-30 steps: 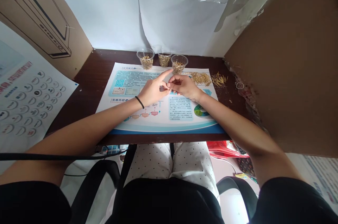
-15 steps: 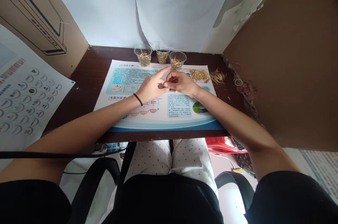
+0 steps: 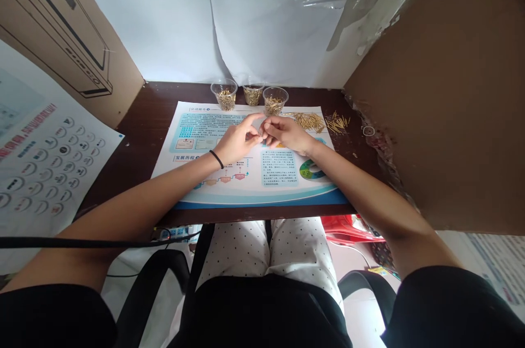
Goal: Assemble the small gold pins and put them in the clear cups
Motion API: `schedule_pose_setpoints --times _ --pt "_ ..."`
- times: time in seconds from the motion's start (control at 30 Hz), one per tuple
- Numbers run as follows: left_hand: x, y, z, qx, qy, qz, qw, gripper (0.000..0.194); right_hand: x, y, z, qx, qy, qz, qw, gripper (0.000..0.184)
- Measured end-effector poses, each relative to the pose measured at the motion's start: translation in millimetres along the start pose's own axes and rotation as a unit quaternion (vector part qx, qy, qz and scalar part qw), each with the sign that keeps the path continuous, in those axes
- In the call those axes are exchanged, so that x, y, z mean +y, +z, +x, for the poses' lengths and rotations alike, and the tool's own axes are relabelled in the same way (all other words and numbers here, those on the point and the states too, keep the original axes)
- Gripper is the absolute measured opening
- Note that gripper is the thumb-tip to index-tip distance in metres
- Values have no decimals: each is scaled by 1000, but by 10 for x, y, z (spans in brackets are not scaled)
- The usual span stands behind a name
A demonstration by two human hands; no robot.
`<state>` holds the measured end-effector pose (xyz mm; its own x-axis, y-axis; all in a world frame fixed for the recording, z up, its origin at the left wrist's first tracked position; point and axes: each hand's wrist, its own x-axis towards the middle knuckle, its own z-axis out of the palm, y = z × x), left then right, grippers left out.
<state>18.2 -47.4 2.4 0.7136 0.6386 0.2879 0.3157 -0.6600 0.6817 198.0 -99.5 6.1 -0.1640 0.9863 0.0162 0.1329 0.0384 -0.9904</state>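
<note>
My left hand [image 3: 238, 140] and my right hand [image 3: 287, 134] meet fingertip to fingertip over a printed poster [image 3: 250, 173] on a dark wooden table [image 3: 139, 129]. Both pinch something tiny between thumb and fingers; it is too small to name. A black band circles my left wrist. Just beyond the hands stand three clear plastic cups [image 3: 223, 95] holding small brass-coloured parts. To the right of the hands lie loose piles of thin brass pins [image 3: 311, 121].
Cardboard panels wall the table on the left [image 3: 61, 36] and right [image 3: 447, 91], with white paper and plastic film behind. A sheet of printed round icons [image 3: 45, 162] lies at the left. A small ring [image 3: 368, 131] lies near the right panel.
My left forefinger, stretched toward the cups before, has curled down into the pinch with my right hand. The view has shifted slightly; the hands stay in the same place.
</note>
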Motion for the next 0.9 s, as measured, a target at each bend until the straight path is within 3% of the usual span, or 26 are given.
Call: schedule_pose_setpoints --times 0.13,0.5,0.73,0.83,0.9 --pt "-2 -9 2 -2 1 -11 1000 46 24 7 -18 14 -22 -15 1000 26" --pt "6 -40 17 20 -26 -42 999 37 10 17 -38 19 -1 -24 1000 18" --pt "6 13 -1 38 -29 -5 999 34 24 41 -22 13 -34 -100 994 25" --pt "59 -130 68 68 -12 20 997 19 59 32 8 16 -30 -84 996 20" --pt "111 -374 182 110 -3 54 992 16 82 31 28 31 -21 -62 997 18"
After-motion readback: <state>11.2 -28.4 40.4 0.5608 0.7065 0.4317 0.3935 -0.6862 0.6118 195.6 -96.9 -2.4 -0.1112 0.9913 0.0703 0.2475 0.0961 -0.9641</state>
